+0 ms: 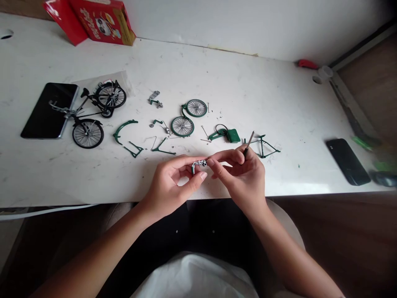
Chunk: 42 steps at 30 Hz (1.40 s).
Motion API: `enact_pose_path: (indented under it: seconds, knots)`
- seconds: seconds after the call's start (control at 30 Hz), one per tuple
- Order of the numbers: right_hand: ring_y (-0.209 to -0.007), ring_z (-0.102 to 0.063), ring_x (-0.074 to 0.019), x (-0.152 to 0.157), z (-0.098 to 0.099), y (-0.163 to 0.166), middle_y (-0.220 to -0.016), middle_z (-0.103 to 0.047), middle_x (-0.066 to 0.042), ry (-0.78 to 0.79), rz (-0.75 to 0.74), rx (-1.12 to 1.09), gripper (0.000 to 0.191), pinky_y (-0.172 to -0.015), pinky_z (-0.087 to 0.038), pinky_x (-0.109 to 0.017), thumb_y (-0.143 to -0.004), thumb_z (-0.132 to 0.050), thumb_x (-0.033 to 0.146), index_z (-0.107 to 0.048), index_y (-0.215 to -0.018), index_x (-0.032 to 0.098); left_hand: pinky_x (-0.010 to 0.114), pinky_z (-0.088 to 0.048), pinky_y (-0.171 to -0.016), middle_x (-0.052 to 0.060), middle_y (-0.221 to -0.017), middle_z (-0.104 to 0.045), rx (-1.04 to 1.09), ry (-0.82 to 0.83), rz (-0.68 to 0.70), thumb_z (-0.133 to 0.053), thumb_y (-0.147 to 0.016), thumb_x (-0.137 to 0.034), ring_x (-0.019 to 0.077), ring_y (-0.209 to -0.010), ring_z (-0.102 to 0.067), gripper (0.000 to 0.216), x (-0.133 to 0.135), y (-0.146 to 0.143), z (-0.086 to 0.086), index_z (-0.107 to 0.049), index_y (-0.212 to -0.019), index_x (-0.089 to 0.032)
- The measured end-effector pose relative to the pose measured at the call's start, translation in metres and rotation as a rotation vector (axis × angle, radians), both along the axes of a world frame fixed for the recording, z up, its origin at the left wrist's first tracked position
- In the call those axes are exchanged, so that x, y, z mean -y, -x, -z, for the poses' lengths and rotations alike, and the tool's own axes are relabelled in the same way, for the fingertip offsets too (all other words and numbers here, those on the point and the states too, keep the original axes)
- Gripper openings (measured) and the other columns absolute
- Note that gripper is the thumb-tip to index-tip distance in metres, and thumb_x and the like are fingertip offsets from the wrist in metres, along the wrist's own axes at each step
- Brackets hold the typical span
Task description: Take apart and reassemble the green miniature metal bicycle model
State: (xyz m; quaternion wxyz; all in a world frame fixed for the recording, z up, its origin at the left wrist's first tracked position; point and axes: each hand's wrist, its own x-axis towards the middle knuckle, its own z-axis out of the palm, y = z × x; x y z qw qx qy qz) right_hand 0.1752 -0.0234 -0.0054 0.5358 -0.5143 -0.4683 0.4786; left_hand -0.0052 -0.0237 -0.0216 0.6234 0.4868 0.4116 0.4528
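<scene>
My left hand (172, 180) is closed on a small silver bicycle handlebar (197, 163) with a green grip, just over the table's front edge. The thumb and forefinger of my right hand (245, 176) pinch at the handlebar's right end; the fingertips hide whatever tiny part may be there. A small screwdriver (249, 142) is tucked in the same hand, its metal shaft pointing up. Beyond my hands lie two green-rimmed wheels (182, 126). A green model bicycle frame (263, 147) lies right behind my right hand, and a green box-like part (233, 135) with a black ring is nearby.
Green fenders (119, 130), forks (135, 150) and several tiny parts are scattered across the white table (273, 95). An assembled black model bicycle (93, 108) leans over a phone (46, 111) at left. A dark phone (347, 161) lies at right; a red package (102, 22) stands at the back.
</scene>
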Motion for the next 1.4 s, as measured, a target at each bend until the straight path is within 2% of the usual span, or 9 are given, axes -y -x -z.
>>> enact_pose_path:
  seconds: [0.1, 0.27, 0.4, 0.73, 0.87, 1.1, 1.23, 1.4]
  knots:
    - [-0.073, -0.073, -0.0168, 0.0, -0.002, -0.001, -0.086, -0.08, -0.002, 0.054, -0.011, -0.039, 0.06, -0.05, -0.054, -0.027, -0.084, -0.093, 0.027, -0.033, -0.081, 0.029, 0.03, -0.066, -0.089, 0.009, -0.109, -0.082, -0.031, -0.08, -0.039, -0.083, -0.094, -0.022, 0.0189, -0.094, -0.077, 0.028, 0.002, -0.003, 0.003, -0.082, -0.122, -0.018]
    - [-0.066, -0.065, -0.0138, 0.001, 0.001, -0.004, -0.088, -0.082, -0.004, 0.209, -0.058, -0.122, 0.063, -0.054, -0.052, -0.028, -0.082, -0.096, 0.037, -0.033, -0.082, 0.028, 0.03, -0.065, -0.091, 0.009, -0.11, -0.082, -0.025, -0.121, -0.067, -0.084, -0.095, -0.024, 0.0192, -0.098, -0.077, 0.022, 0.002, -0.004, 0.006, -0.083, -0.116, -0.019]
    - [-0.066, -0.061, -0.0121, 0.001, 0.001, -0.003, -0.087, -0.082, -0.003, 0.249, -0.051, -0.164, 0.068, -0.056, -0.049, -0.026, -0.078, -0.099, 0.037, -0.032, -0.083, 0.028, 0.028, -0.063, -0.092, 0.007, -0.109, -0.079, -0.001, -0.179, -0.072, -0.082, -0.097, -0.022, 0.0185, -0.103, -0.076, 0.016, -0.001, -0.002, 0.007, -0.085, -0.113, -0.021]
    - [-0.068, -0.068, -0.0149, 0.003, -0.004, -0.002, -0.083, -0.082, 0.001, 0.244, -0.013, -0.145, 0.071, -0.057, -0.049, -0.028, -0.071, -0.103, 0.036, -0.034, -0.085, 0.029, 0.027, -0.062, -0.088, 0.007, -0.107, -0.077, 0.003, -0.298, -0.066, -0.08, -0.097, -0.015, 0.0167, -0.102, -0.073, 0.02, -0.004, -0.001, 0.011, -0.086, -0.114, -0.025]
    - [-0.061, -0.062, -0.0126, 0.004, -0.004, -0.001, -0.085, -0.082, 0.001, 0.254, -0.01, -0.176, 0.072, -0.051, -0.045, -0.027, -0.072, -0.102, 0.036, -0.032, -0.087, 0.029, 0.028, -0.061, -0.088, 0.006, -0.107, -0.077, -0.013, -0.331, -0.093, -0.081, -0.096, -0.013, 0.0163, -0.1, -0.073, 0.022, -0.003, -0.002, 0.014, -0.086, -0.114, -0.026]
    - [-0.064, -0.066, -0.0132, 0.003, 0.0, -0.002, -0.079, -0.076, 0.005, 0.218, -0.025, -0.168, 0.068, -0.064, -0.056, -0.03, -0.078, -0.098, 0.038, -0.031, -0.086, 0.029, 0.034, -0.062, -0.091, 0.009, -0.106, -0.078, -0.103, -0.26, -0.138, -0.08, -0.098, -0.023, 0.021, -0.101, -0.073, 0.013, 0.002, -0.003, 0.008, -0.085, -0.11, -0.022]
    - [-0.062, -0.066, -0.0134, -0.004, 0.001, -0.011, -0.079, -0.076, 0.005, 0.18, 0.023, -0.083, 0.068, -0.064, -0.059, -0.032, -0.078, -0.097, 0.042, -0.031, -0.087, 0.029, 0.034, -0.062, -0.09, 0.009, -0.108, -0.077, -0.086, -0.236, -0.182, -0.079, -0.099, -0.027, 0.0207, -0.098, -0.073, 0.012, 0.004, -0.005, 0.008, -0.083, -0.109, -0.02]
    - [-0.062, -0.066, -0.0154, -0.014, 0.004, -0.025, -0.08, -0.076, 0.003, 0.109, 0.15, 0.13, 0.066, -0.052, -0.055, -0.03, -0.078, -0.096, 0.04, -0.032, -0.088, 0.03, 0.032, -0.063, -0.092, 0.009, -0.11, -0.076, -0.078, -0.202, -0.233, -0.081, -0.098, -0.027, 0.019, -0.099, -0.073, 0.013, 0.006, -0.008, 0.01, -0.08, -0.11, -0.02]
